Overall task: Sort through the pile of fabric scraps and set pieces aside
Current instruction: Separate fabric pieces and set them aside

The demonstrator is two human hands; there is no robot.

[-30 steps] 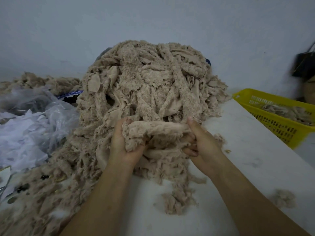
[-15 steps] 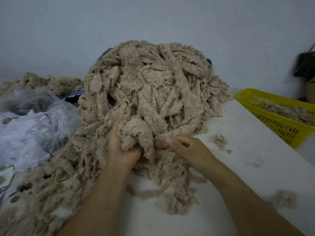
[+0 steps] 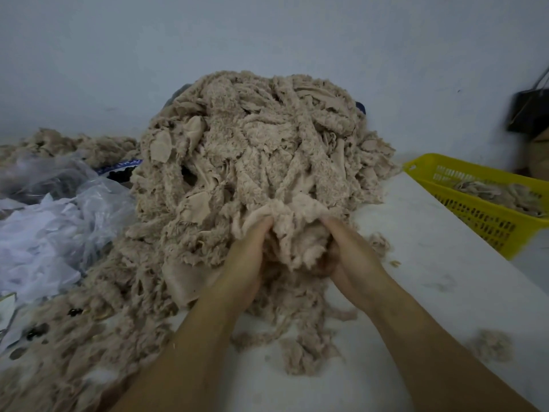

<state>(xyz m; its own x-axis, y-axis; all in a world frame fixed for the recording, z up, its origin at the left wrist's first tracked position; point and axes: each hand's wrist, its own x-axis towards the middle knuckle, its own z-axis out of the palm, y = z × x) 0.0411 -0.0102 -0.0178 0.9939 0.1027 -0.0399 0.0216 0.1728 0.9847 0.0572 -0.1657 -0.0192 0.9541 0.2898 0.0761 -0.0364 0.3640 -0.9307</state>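
Note:
A tall pile of beige fleece fabric scraps (image 3: 255,144) fills the middle of the white table (image 3: 430,239). At its near foot my left hand (image 3: 246,263) and my right hand (image 3: 350,260) both grip one fluffy beige scrap (image 3: 291,230), bunched between them with the fingers dug into the cloth. The fingertips are hidden in the fabric. Loose strands and small scraps (image 3: 303,349) trail on the table below my wrists.
A yellow plastic basket (image 3: 487,221) holding several beige scraps stands at the right table edge. Clear plastic bags with white cloth (image 3: 50,233) lie at the left. More beige scraps (image 3: 65,352) spread over the near left. A dark bag (image 3: 531,114) hangs at the far right.
My right hand has moved up and back into the pile beside the left. Both hands now grip the same bunched scrap, held slightly higher and further right than before.

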